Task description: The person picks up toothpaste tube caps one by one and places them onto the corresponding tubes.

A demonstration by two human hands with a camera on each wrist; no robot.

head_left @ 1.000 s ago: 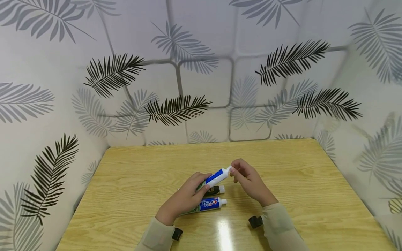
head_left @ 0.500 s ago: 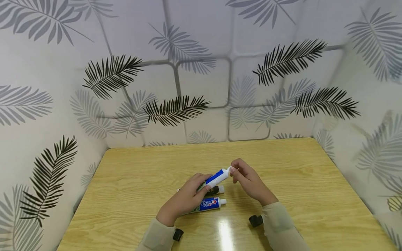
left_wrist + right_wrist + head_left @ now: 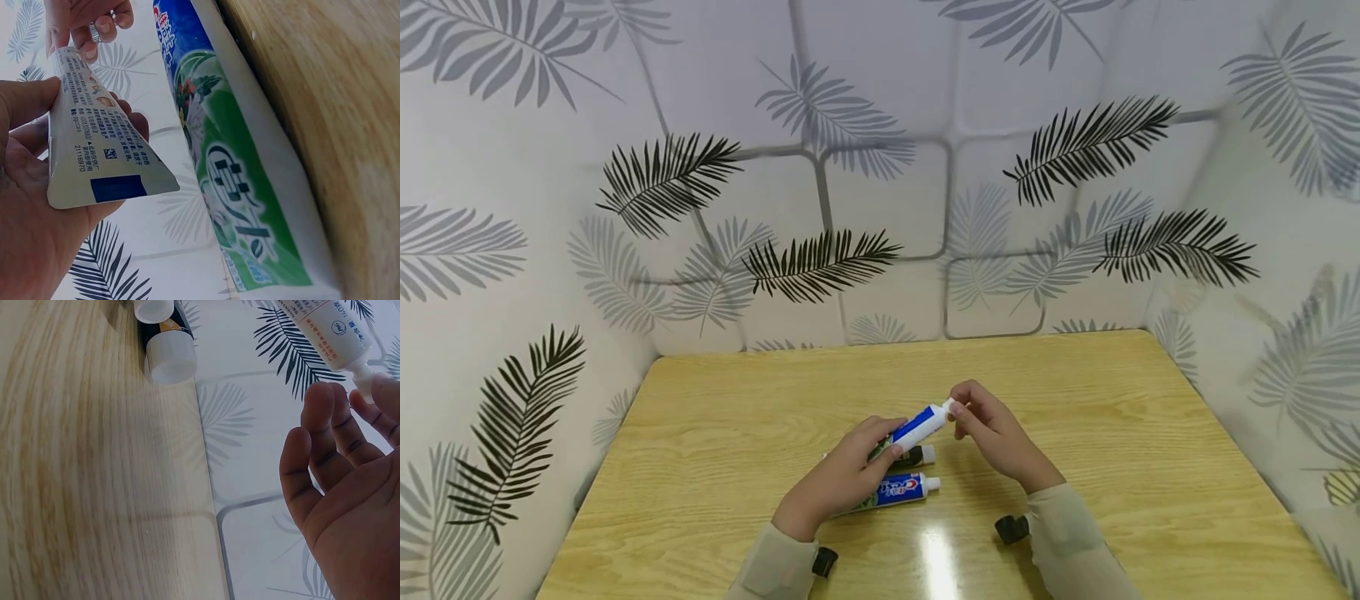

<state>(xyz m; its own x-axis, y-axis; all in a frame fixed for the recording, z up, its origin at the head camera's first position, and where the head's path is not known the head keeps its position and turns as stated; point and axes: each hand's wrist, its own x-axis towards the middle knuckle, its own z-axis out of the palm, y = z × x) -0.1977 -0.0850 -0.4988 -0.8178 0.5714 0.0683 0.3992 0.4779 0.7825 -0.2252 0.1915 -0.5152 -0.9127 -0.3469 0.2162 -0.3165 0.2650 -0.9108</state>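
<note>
My left hand point(image 3: 842, 471) grips a toothpaste tube point(image 3: 917, 429), tilted above the table with its narrow end up to the right. Thumb and fingers of my right hand point(image 3: 996, 433) pinch the small white cap point(image 3: 362, 380) at that end. Chinese print and a dark blue block show on the tube's back in the left wrist view. Beneath it on the table lies a black tube point(image 3: 916, 455) with a white cap, partly hidden by my left hand. Nearer to me is a blue-and-green Crest toothpaste tube point(image 3: 901, 489), its tail end behind my left wrist.
The wood-grain table point(image 3: 722, 417) reaches back to a pale wall point(image 3: 887, 200) patterned with leaves. A black wrist device point(image 3: 1011, 529) sits by the right sleeve and a second one point(image 3: 823, 561) by the left sleeve.
The right fingertips have shifted very slightly at the cap. The left hand, its tube and the tubes on the table stay almost where they were.
</note>
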